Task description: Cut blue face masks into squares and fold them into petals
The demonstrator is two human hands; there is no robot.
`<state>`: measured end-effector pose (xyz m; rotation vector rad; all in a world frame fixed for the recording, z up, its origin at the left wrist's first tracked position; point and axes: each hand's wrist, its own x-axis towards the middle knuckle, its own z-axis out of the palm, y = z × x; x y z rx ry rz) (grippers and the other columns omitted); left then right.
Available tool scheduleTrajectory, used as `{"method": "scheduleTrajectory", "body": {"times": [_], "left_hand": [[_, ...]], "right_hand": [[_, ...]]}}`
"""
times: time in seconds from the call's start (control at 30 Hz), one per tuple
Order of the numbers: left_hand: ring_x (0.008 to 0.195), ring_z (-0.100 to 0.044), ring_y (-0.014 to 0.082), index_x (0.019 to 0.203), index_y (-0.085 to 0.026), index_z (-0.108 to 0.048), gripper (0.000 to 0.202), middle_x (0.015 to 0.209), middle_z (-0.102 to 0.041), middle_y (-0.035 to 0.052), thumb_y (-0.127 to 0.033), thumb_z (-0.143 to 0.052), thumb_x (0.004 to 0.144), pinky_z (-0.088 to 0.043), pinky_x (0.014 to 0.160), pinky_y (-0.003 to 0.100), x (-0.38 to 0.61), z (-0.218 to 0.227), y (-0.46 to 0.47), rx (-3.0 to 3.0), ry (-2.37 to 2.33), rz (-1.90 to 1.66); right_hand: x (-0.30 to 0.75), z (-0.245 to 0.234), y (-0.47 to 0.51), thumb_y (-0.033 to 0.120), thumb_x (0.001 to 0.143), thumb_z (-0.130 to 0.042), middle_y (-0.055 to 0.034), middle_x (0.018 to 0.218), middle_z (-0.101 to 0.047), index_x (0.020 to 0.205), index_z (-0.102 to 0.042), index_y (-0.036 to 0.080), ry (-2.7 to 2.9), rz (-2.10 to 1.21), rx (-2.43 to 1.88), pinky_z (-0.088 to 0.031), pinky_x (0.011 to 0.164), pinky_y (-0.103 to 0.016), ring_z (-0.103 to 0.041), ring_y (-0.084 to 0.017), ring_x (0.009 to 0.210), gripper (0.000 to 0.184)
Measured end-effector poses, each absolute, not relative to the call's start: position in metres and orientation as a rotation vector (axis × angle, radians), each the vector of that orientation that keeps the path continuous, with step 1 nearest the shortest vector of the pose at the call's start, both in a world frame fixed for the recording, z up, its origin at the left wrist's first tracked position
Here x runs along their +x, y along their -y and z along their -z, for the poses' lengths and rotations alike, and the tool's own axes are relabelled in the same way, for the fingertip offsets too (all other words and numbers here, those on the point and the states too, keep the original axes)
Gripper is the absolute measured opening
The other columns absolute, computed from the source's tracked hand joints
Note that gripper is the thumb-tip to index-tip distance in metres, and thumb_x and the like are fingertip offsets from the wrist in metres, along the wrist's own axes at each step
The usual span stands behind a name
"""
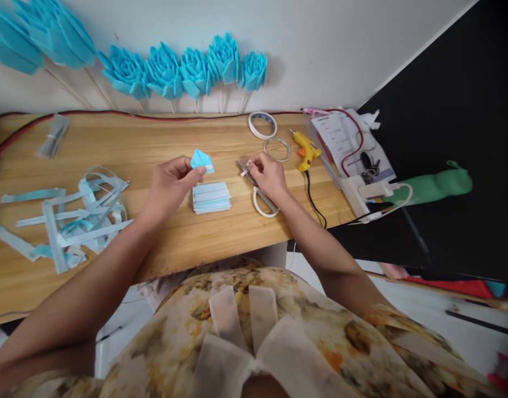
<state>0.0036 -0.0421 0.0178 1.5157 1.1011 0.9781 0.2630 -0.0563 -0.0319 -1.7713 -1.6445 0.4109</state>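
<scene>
My left hand [173,182] pinches a small folded light-blue piece [201,159] with a pointed top and a white strip along its lower edge. Just below it on the table lies a stack of pleated light-blue pieces [211,198]. My right hand [268,176] is closed, with a small white strip [245,172] at its fingertips. White-handled scissors [265,212] are under that hand, their blades showing past the fingers. Whether the hand grips the scissors or only rests over them I cannot tell.
Cut blue strips [85,213] lie tangled at left. Beyond my right hand are a tape roll [262,134], a thin ring [287,152] and a yellow glue gun [307,150] with its cord. A power strip [353,193] sits at the right edge. Blue flowers [165,71] line the wall.
</scene>
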Motion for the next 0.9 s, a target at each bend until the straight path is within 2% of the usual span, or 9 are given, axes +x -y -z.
{"method": "scheduleTrajectory", "body": {"times": [0.17,0.3,0.5,0.73,0.9], "left_hand": [[0.056,-0.046,0.0093,0.064,-0.019,-0.064,0.020,0.061,-0.059,-0.0020,-0.029,-0.070,0.080,-0.037,0.056,0.024,0.004,-0.019,0.043,1.474,-1.080,-0.951],[0.054,-0.045,0.0087,0.062,-0.018,-0.062,0.024,0.058,-0.056,-0.0026,-0.034,-0.070,0.079,-0.037,0.054,0.023,0.004,-0.023,0.044,1.447,-1.031,-0.877],[0.056,-0.045,0.0089,0.062,-0.018,-0.060,0.030,0.059,-0.054,-0.0028,-0.041,-0.072,0.077,-0.038,0.055,0.023,0.003,-0.023,0.042,1.432,-0.960,-0.760],[0.054,-0.041,0.0082,0.066,-0.018,-0.061,0.026,0.058,-0.049,-0.0039,-0.039,-0.070,0.078,-0.034,0.053,0.023,0.003,-0.024,0.042,1.440,-0.884,-0.781],[0.055,-0.042,0.0085,0.066,-0.018,-0.061,0.027,0.058,-0.050,-0.0036,-0.039,-0.070,0.079,-0.033,0.054,0.023,0.002,-0.026,0.043,1.458,-0.885,-0.769]], "right_hand": [[0.262,0.027,0.062,0.028,0.096,-0.058,-0.0013,0.085,-0.074,0.091,-0.065,0.021,1.603,-0.391,-1.650,-0.050,0.076,-0.032,-0.068,-0.017,0.077,0.011],[0.250,-0.001,0.072,0.032,0.099,-0.058,-0.0008,0.086,-0.074,0.093,-0.070,0.023,1.715,-0.139,-1.400,-0.051,0.076,-0.032,-0.066,-0.016,0.077,0.016],[0.223,-0.038,0.073,0.021,0.097,-0.064,-0.0007,0.088,-0.074,0.097,-0.074,0.025,1.950,0.191,-0.929,-0.051,0.077,-0.035,-0.067,-0.016,0.081,0.011],[0.215,-0.021,0.058,0.020,0.100,-0.057,-0.0010,0.090,-0.070,0.106,-0.075,0.029,2.065,0.272,-0.859,-0.050,0.075,-0.036,-0.063,-0.017,0.086,0.021],[0.217,-0.014,0.055,0.021,0.102,-0.054,-0.0016,0.090,-0.069,0.106,-0.075,0.030,2.091,0.250,-0.900,-0.049,0.076,-0.037,-0.061,-0.017,0.085,0.022]]}}
